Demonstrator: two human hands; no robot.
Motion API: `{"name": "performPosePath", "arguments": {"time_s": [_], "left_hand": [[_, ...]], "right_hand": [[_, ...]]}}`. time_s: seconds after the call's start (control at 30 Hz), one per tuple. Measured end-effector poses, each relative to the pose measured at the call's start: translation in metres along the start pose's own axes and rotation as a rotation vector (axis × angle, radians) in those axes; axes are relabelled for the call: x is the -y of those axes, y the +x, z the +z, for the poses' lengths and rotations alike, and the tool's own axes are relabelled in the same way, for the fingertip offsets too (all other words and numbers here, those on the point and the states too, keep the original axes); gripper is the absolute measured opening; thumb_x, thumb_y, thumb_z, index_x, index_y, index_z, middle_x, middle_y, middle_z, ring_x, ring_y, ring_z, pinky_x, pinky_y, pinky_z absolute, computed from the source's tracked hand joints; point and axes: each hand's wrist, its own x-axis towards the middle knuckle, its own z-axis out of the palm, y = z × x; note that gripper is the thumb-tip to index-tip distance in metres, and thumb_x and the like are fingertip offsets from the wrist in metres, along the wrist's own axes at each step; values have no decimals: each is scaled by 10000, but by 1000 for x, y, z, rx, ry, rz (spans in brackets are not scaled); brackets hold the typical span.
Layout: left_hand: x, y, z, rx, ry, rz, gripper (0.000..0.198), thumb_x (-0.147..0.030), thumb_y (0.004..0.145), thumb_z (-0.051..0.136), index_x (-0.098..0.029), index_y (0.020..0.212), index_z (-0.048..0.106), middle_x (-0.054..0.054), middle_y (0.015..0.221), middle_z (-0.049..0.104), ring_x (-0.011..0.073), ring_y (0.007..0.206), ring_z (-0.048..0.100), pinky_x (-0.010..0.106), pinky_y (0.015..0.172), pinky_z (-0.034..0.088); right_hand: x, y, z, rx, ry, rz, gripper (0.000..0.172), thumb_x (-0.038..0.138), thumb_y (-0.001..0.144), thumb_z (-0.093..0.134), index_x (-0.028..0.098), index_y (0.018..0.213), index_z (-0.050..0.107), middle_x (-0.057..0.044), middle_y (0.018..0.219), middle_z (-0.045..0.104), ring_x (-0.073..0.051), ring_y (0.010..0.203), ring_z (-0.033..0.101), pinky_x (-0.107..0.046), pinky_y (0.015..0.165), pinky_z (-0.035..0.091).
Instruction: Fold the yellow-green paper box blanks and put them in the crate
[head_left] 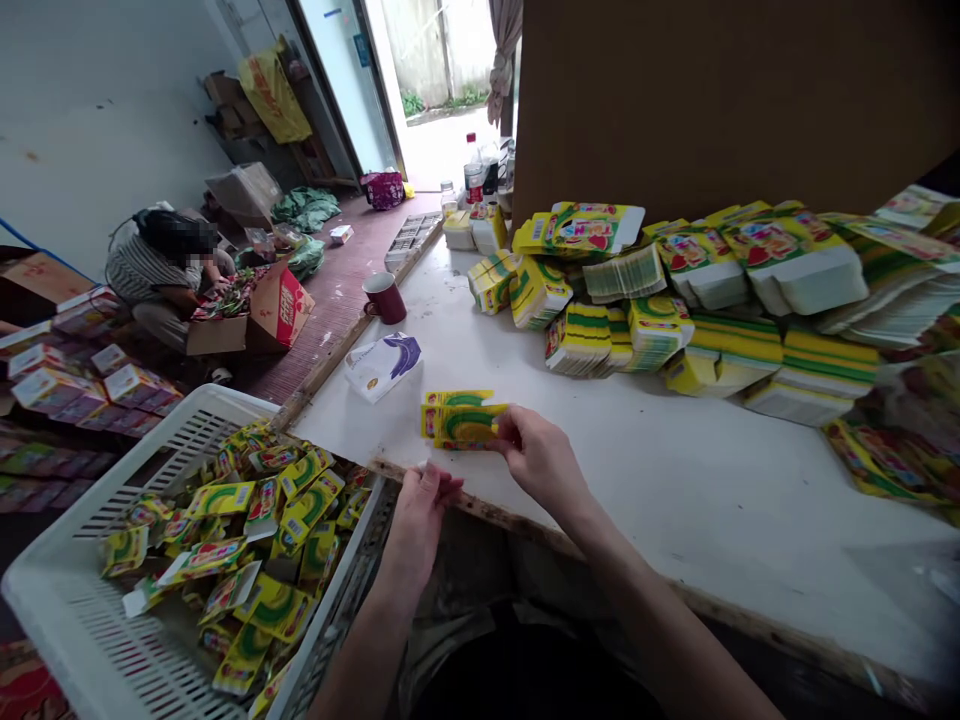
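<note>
My right hand [536,455] is closed, its thumb and fingers pinching the right end of a flat yellow candy carton [465,430] just over the front of the white table. Another yellow carton [461,398] shows behind it, partly covered. Close to the table's wooden edge, my left hand [426,505] has loosely curled fingers with the thumb apart from them, and I see nothing held there. To its left, a white plastic basket [64,590] contains many small yellow cartons [277,605], some with flaps sticking out.
Stacks of flat yellow cartons [720,350] line the back and right of the table [600,480]. A maroon mug [384,298] and a white-purple packet [385,366] stand at its left. A person [169,260] sits on the floor beside an open cardboard box [277,310].
</note>
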Motion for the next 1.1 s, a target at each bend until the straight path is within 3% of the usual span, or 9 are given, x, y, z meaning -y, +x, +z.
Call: {"name": "performPosePath", "arguments": {"time_s": [0.07,0.17,0.3,0.4,0.47,0.6,0.73,0.93,1.1], "left_hand": [[2,-3,6,84,63,17,503,-576,696,753,-168,966,639,62,912,715,207,888,695,327,816,564],[5,-9,9,49,292,242,466,-570,831,606,-193,1104,622,111,1165,676,276,1153,614,438,992,500],[12,-15,-2,28,651,615,418,-469,874,586,-229,1216,588,94,1369,558,266,1400,368,440,1200,243],[16,-17,-9,68,742,743,414,-450,933,486,-264,1299,540,65,1443,496,237,1461,242,433,1223,166],[15,-18,-5,110,599,672,407,-475,938,463,-260,1267,569,72,1404,533,251,1453,258,435,1207,214],[5,-21,18,141,38,424,404,-544,910,447,-230,1085,634,95,1066,660,291,1202,550,440,1020,468],[-9,-28,37,119,-310,361,377,-589,821,520,-221,863,592,17,798,535,197,837,604,353,846,537],[-8,-29,43,69,-259,379,544,-750,678,616,-229,806,525,-29,724,406,121,629,457,230,619,495],[3,-19,23,75,61,450,733,-877,555,581,-229,898,610,19,835,593,191,794,589,304,773,539]], "right_hand": [[5,-7,-8,124,109,-58,148,133,794,650,222,784,532,28,724,617,-148,646,557,-246,592,402],[13,-19,-11,275,335,-53,198,133,755,697,215,773,517,56,689,592,-123,621,542,-225,573,396],[18,-31,-4,242,458,47,212,141,741,704,201,698,505,57,663,548,-109,596,470,-223,549,343],[19,-32,-4,306,622,70,146,175,745,697,183,703,557,45,678,555,-110,625,466,-225,573,346],[19,-32,-6,387,767,87,121,229,743,701,168,735,597,35,691,552,-110,630,454,-228,577,349],[27,-40,-7,507,895,123,153,294,763,689,171,822,619,49,665,474,-96,585,370,-220,526,295],[44,-57,1,448,939,218,234,239,728,704,197,907,560,86,600,366,-89,538,315,-207,473,241],[50,-61,15,431,1003,295,300,307,690,749,198,797,491,78,622,418,-85,539,338,-204,477,250],[36,-54,11,237,798,232,451,278,709,758,213,1103,548,57,695,533,-107,557,427,-218,504,324]]}}
